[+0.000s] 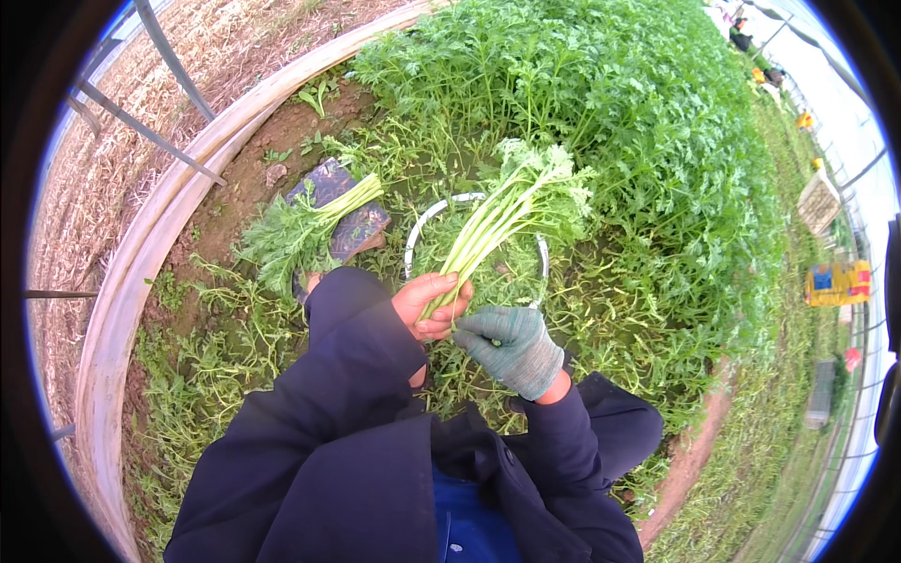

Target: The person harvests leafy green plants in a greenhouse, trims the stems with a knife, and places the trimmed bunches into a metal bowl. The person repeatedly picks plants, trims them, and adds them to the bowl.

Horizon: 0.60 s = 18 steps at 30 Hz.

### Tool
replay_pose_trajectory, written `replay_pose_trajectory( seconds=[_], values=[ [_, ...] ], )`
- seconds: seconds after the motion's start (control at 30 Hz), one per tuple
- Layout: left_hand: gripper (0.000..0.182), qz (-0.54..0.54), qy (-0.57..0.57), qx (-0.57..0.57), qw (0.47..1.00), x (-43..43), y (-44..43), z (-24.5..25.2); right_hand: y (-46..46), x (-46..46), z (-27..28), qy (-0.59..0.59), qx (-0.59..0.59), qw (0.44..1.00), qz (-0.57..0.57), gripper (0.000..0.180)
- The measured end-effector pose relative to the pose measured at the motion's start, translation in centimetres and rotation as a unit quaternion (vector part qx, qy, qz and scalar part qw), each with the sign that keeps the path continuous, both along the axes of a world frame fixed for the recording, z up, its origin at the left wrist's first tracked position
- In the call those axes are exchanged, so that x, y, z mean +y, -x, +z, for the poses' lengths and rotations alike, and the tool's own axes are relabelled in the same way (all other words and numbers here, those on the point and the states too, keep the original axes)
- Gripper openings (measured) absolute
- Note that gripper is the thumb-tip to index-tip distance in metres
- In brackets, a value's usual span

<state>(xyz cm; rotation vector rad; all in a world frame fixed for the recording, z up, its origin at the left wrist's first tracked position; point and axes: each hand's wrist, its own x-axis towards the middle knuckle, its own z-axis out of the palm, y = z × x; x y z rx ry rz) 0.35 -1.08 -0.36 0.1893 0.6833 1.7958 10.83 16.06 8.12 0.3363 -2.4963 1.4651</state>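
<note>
My bare left hand (433, 306) is shut around the lower stems of a bunch of leafy greens (486, 225), which look like garland chrysanthemum. Their leafy tops point up and to the right. Close beside the cut ends, my right hand (510, 348) wears a grey-green knit glove. Its thumb and forefinger pinch a thin stalk (456, 317) hanging by the bunch. Below the held stems, a white ring (419, 232) surrounds loose greens; part of it is hidden. To the left, a second bunch of greens (295, 225) lies across a dark flat slab (362, 236).
A dense stand of growing greens (598, 84) fills the area ahead and right. Trimmed leaves (204, 366) litter the ground around me. A pale curved border (134, 295) runs along the left, with metal poles (172, 60) beyond. At far right sits a yellow bag (838, 283).
</note>
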Motion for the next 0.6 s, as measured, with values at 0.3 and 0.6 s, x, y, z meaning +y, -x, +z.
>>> replay_pose_trajectory(
  seconds=[0.3,0.6],
  values=[
    [0.028,-0.021,-0.136,-0.075,0.988,0.4,0.5,-0.2,0.6,3.0,-2.8,-0.385,-0.234,0.865,-0.220,0.048],
    [0.028,-0.087,-0.185,-0.109,0.973,0.9,-2.5,2.2,3.6,-0.9,-12.0,-0.002,-0.147,0.988,-0.038,0.020]
  ],
)
